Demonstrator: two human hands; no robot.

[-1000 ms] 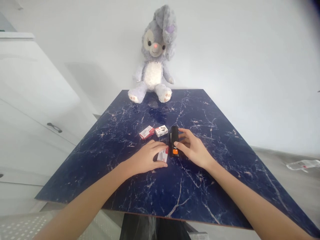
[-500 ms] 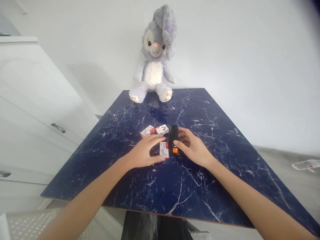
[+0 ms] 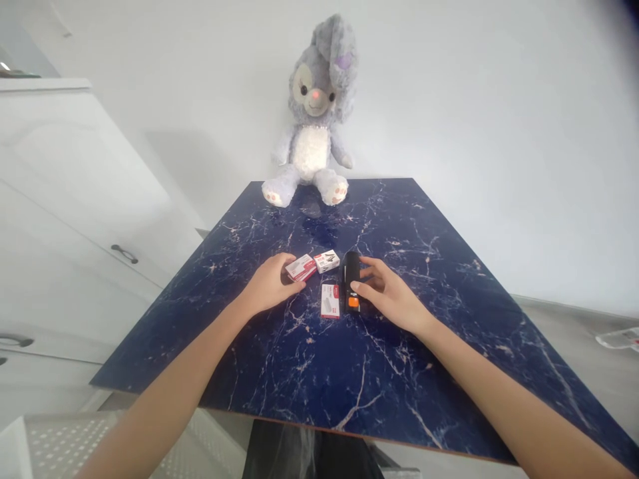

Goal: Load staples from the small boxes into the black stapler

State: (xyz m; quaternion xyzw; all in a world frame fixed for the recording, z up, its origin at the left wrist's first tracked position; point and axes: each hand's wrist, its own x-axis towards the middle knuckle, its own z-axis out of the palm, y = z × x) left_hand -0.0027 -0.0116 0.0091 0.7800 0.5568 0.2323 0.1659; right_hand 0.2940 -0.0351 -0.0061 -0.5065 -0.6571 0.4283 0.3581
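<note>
A small red-and-white box (image 3: 301, 268), probably of staples, lies on the table with my left hand (image 3: 269, 285) curled around its left side, thumb at the near edge and fingertips at the far one. My right hand (image 3: 389, 293) is on a black stapler (image 3: 351, 267) with an orange part; the thumb rests on top and the fingers bend along its right side. Between the hands a flat red-and-white box (image 3: 330, 301) lies just left of the stapler. Behind it sits a smaller white box (image 3: 327, 261) with dark pictures, close to the box at my left hand.
The blue marbled table (image 3: 299, 372) stands against a white wall. A grey plush rabbit (image 3: 312, 133) sits at its far edge. White drawers (image 3: 100, 199) rise on the left, and a perforated white chair or stool (image 3: 64, 446) is at the lower left.
My left hand has moved left and away from the flat box to the box at the left, which now shows more. My right hand stays at the stapler. The view has shifted slightly.
</note>
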